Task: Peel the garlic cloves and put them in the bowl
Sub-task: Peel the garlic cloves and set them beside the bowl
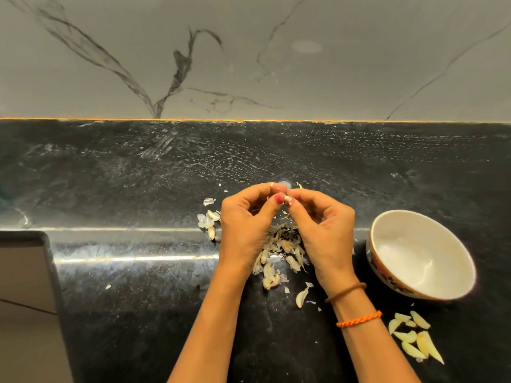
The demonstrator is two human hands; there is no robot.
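Fingertips of our left hand [246,217] & right hand [322,219] pinch one clove [287,200] above the bench [138,299]. It's tiny, light, firm, w/ papery skin: we'd hold the ends. Bowl [453,244] sits right; peeled cloves [414,338] lie beside it.

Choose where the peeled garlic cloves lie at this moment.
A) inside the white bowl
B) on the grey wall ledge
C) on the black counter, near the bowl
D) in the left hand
C: the peeled cloves lie on the counter beside the bowl, whose inside looks bare.
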